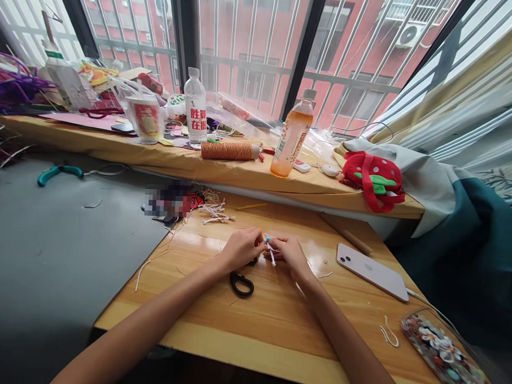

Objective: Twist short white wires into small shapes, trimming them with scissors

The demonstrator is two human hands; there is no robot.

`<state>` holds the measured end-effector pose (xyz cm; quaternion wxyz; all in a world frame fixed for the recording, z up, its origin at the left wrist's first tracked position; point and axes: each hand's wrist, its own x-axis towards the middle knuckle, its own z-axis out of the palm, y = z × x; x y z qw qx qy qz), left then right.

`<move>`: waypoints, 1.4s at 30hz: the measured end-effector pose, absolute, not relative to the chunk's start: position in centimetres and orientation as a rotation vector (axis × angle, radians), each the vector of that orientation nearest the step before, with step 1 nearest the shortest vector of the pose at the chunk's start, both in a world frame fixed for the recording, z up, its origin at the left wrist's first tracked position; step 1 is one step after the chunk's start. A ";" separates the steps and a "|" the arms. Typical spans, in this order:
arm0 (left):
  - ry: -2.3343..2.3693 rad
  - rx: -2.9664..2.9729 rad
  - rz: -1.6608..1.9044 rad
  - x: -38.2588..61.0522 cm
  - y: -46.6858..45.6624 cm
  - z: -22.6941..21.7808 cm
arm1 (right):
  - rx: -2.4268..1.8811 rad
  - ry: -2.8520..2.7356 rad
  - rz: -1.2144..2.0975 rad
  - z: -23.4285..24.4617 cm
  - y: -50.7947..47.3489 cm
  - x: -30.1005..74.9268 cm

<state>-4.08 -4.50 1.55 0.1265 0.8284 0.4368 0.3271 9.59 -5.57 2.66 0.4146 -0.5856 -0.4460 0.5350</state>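
Over the middle of the wooden table, my left hand [243, 248] and my right hand [292, 255] meet with fingertips pinched together. Between them is a thin white strip [272, 255] with a small blue part near its top; its exact kind is too small to tell. Both hands are closed on it. Black-handled scissors [242, 285] lie just below my left hand, their blades hidden beneath it. Behind my hands is a loose pile of short white strips [216, 213] with thin cord ends.
A pale phone [373, 272] on a cable and a decorated case [448, 350] lie at the right. On the sill stand an orange drink bottle [290, 140], a clear bottle [195, 113] and a spool of orange cord [228, 151]. Teal-handled pliers [59, 174] lie left.
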 end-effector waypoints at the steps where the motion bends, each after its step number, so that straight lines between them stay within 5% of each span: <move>1: 1.276 2.415 0.952 -4.1 -4.5 1.5 | -1.470 -1.122 1.340 2.6 -5.5 9.6; 16: 1.247 2.383 0.946 -4.2 -4.5 1.5 | -1.328 -1.101 1.329 1.9 -5.5 9.2; 42: 0.786 1.332 0.966 -4.4 -3.1 0.6 | -1.235 -1.178 1.571 3.0 -5.4 10.4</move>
